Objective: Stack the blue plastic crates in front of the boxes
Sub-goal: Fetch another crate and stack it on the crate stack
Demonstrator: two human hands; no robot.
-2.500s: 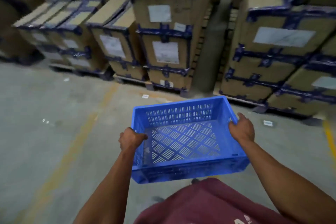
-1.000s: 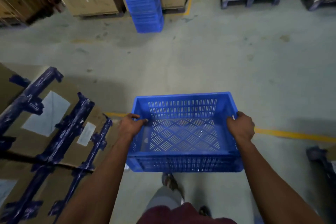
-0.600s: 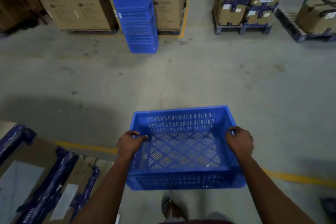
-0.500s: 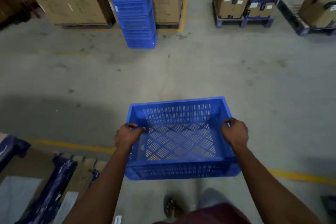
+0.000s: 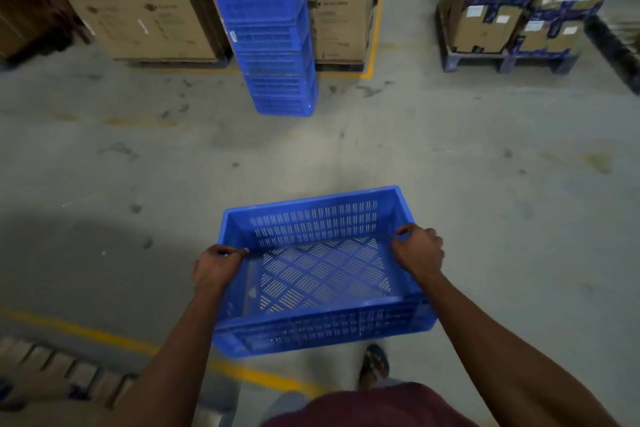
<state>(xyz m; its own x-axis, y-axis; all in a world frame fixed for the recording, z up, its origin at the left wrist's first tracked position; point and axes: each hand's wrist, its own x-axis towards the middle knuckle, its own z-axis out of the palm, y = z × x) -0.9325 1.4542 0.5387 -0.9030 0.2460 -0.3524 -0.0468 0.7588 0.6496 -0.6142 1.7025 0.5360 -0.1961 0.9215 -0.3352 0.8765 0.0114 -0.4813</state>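
I carry an empty blue plastic crate [image 5: 322, 329] with a slotted floor, held level at waist height. My left hand [image 5: 216, 269] grips its left rim and my right hand [image 5: 419, 251] grips its right rim. Ahead, across the concrete floor, a tall stack of blue crates [image 5: 270, 28] stands in front of large brown washing machine boxes [image 5: 138, 7]. The stack's top is cut off by the frame.
A pallet of taped cardboard boxes [image 5: 512, 10] stands at the far right. Yellow floor lines [image 5: 104, 336] run under me and beside the big boxes. A wooden pallet edge [image 5: 52, 367] lies at my lower left. My foot [image 5: 374, 364] shows below the crate.
I have turned away from the taped boxes and walked toward the crate stack, which now looks closer. Both hands keep the same grip on the crate.
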